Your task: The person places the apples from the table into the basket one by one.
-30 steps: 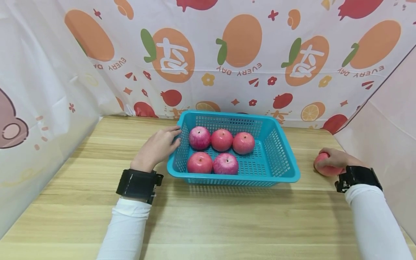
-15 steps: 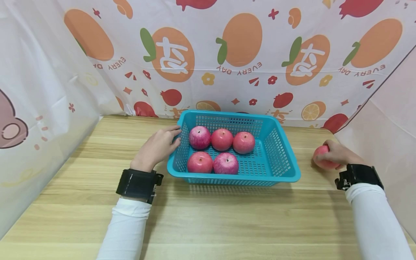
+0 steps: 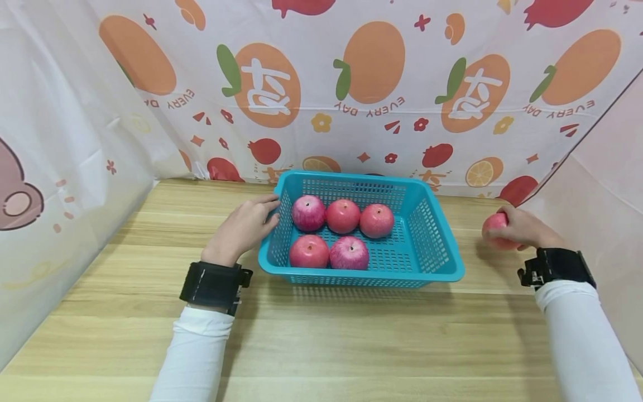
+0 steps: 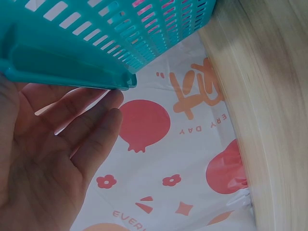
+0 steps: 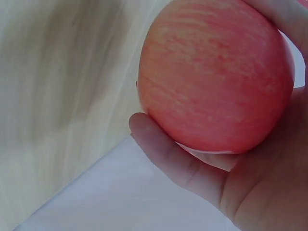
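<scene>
A reddish-pink apple [image 3: 497, 228] is in my right hand [image 3: 524, 228], above the table at the right. The right wrist view shows the thumb and fingers curled round the apple [image 5: 216, 72]. My left hand [image 3: 241, 230] touches the left rim of a blue plastic basket [image 3: 361, 276] with fairly straight fingers. From the left wrist, the fingertips [image 4: 113, 98] are seen against the underside of the rim. Inside the basket stand several apples: three in the back row, one of them a purple-red apple [image 3: 308, 213], and two in front, including a streaked apple [image 3: 349, 253].
The wooden table [image 3: 351, 340] extends in front of the basket and to both sides. A white fruit-print cloth [image 3: 321, 72] hangs directly behind it. Pale walls [image 3: 603, 223] close off the right side, near my right hand.
My right hand has raised the apple off the table and shifted it slightly away from me. The left hand and the basket have stayed in place.
</scene>
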Demonstrator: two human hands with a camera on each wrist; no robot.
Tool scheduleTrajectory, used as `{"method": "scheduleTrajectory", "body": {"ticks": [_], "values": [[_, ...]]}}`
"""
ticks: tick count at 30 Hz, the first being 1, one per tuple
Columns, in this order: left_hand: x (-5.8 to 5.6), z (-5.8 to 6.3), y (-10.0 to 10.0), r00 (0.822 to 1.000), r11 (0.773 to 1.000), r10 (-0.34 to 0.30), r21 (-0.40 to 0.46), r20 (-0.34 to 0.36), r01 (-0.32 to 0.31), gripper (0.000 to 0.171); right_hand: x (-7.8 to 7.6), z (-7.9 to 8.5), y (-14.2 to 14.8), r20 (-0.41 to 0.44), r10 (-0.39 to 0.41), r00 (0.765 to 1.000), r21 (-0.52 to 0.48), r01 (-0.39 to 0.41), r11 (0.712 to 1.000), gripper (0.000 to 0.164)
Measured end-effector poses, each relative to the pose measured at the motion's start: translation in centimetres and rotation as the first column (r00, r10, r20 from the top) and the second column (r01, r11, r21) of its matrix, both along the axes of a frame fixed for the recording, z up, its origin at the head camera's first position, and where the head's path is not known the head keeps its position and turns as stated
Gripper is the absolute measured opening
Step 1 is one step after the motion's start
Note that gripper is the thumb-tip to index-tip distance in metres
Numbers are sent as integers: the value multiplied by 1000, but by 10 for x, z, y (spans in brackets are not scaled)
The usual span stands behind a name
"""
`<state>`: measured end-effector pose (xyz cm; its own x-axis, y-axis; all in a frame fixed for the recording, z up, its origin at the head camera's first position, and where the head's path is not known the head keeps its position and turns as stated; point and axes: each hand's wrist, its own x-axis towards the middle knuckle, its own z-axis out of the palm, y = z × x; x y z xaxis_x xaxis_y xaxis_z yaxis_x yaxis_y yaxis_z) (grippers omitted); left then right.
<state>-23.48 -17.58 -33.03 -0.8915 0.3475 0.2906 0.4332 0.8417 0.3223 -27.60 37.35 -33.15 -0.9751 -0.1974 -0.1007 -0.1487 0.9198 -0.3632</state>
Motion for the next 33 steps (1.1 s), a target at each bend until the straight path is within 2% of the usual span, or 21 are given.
{"method": "scheduleTrajectory", "body": {"ticks": [12,20,33], "values": [[-1,0,0,1000,1000,4,6,0,-4,42,-3,15,-11,-58,23,998,29,-21,999,68],[-1,-1,0,1000,1000,3,4,-1,-3,42,-3,25,-19,-136,9,991,44,-2,999,59],[1,-1,0,1000,1000,-3,-2,4,3,42,-2,33,-31,-158,-10,987,40,16,999,63]]}}
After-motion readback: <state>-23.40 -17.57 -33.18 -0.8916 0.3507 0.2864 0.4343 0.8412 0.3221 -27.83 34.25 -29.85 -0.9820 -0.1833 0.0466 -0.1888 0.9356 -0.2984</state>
